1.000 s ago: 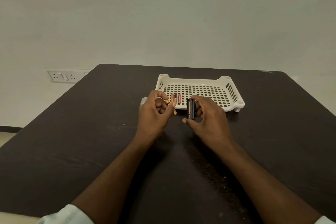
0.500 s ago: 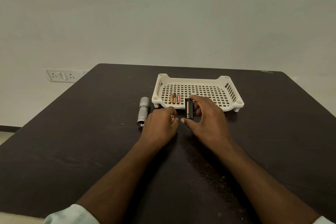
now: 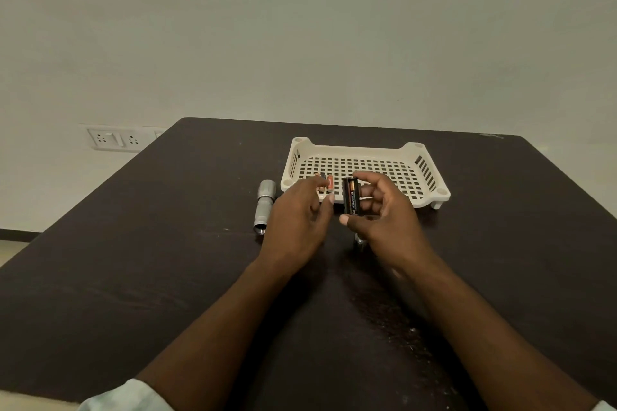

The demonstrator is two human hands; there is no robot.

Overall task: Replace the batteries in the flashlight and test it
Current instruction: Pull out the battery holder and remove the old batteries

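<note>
Small metal part [image 3: 360, 239], likely the tail cap, lies on the surface [image 3: 133, 277] under the right hand [image 3: 384, 220]. Right fingers grasp the battery holder [image 3: 350, 199] upright, one cell seated. Left hand [image 3: 297, 220], closed half a second ago, now reaches with fingers released toward loose batteries [image 3: 325, 183] in the basket [image 3: 430, 192]. Flashlight body [image 3: 263, 207] rests left. Likely fetching the next cell.

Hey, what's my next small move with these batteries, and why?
Probably pinch a battery from the tray with your left hand: its fingers already reach them, empty. The holder in your right hand shows one cell seated; I can't see its other slots.
</note>
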